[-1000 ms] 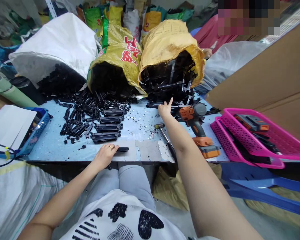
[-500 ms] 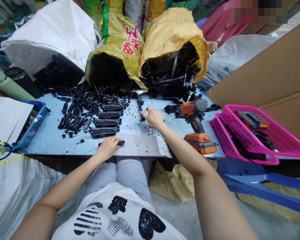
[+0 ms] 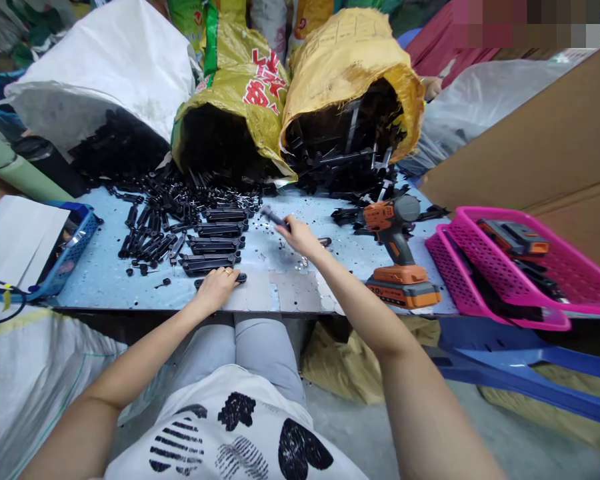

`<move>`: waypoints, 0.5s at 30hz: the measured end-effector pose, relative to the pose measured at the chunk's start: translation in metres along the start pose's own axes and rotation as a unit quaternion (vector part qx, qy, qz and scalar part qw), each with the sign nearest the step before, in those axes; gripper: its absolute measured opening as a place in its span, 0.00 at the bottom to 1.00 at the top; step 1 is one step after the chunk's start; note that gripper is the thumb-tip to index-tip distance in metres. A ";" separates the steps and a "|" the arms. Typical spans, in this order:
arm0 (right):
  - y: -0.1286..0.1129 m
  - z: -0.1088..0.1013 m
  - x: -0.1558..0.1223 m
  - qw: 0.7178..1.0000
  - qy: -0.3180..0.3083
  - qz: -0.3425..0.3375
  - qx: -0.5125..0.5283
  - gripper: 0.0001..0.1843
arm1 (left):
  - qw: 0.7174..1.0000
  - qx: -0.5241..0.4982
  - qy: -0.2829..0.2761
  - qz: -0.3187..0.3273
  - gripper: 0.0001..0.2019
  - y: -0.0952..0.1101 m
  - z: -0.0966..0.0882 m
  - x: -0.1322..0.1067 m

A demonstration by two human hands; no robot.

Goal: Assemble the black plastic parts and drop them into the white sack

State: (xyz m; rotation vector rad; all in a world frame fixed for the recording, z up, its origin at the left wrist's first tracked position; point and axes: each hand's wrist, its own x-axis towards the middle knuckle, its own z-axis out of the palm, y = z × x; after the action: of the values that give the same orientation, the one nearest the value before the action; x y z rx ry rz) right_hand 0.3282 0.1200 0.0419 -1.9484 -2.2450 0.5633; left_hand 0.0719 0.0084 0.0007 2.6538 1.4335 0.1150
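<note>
My left hand (image 3: 219, 288) rests at the table's front edge, fingers together over a black elongated part (image 3: 241, 278); the part's middle is hidden under it. Just beyond it lies a row of several similar black parts (image 3: 214, 244). My right hand (image 3: 300, 235) is closed around a dark slim bar-shaped piece (image 3: 274, 217) with a greyish end, held tilted over the middle of the table; its exact kind I cannot make out. By my right wrist lie another dark piece (image 3: 324, 242) and small shiny metal bits (image 3: 303, 263).
Three sacks, white (image 3: 115, 53), green-yellow (image 3: 240, 87) and yellow (image 3: 350, 60), spill black parts onto the blue table (image 3: 105, 287). An orange cordless drill (image 3: 395, 247) stands at right, beside pink baskets (image 3: 500, 267). A blue basket (image 3: 75, 257) sits at left. Behind, another person's hand (image 3: 432, 87) shows.
My right hand has closed on the dark bar-shaped piece that lay on the table and lifted it, tilting it. My left hand stays on its black part. The view has shifted slightly.
</note>
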 end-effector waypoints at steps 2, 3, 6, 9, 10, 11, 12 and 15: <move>-0.001 0.008 -0.047 0.983 -0.052 -0.177 -0.001 0.21 | 1.000 -0.021 -0.011 0.010 0.15 0.001 -0.003 -0.002; -0.004 0.015 -0.069 0.968 -0.078 -0.240 -0.012 0.20 | 0.999 -0.031 -0.017 0.016 0.15 0.001 -0.005 -0.003; -0.016 0.040 -0.112 0.943 -0.093 -0.311 -0.072 0.19 | 0.997 -0.058 -0.041 0.033 0.19 0.002 -0.013 -0.002; -0.025 0.060 -0.122 0.950 -0.057 -0.283 -0.120 0.19 | 0.994 -0.076 -0.063 0.045 0.21 0.003 -0.020 0.002; -0.028 0.063 -0.122 0.952 -0.044 -0.275 -0.128 0.19 | 0.994 -0.078 -0.064 0.049 0.23 0.002 -0.022 0.002; -0.030 0.065 -0.121 0.953 -0.031 -0.271 -0.134 0.19 | 0.994 -0.079 -0.062 0.051 0.27 0.002 -0.022 0.003; -0.032 0.064 -0.122 0.952 -0.018 -0.271 -0.140 0.19 | 0.994 -0.081 -0.057 0.051 0.31 0.002 -0.022 0.003; -0.040 0.057 -0.126 0.948 0.020 -0.274 -0.159 0.18 | 0.995 -0.094 -0.022 0.040 0.34 0.000 -0.019 0.000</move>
State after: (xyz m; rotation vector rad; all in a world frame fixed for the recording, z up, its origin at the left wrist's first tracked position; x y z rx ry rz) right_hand 0.2937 -0.0180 0.0226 -1.3039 -2.8161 0.0932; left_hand 0.0691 0.0096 0.0194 2.5446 1.2382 0.1876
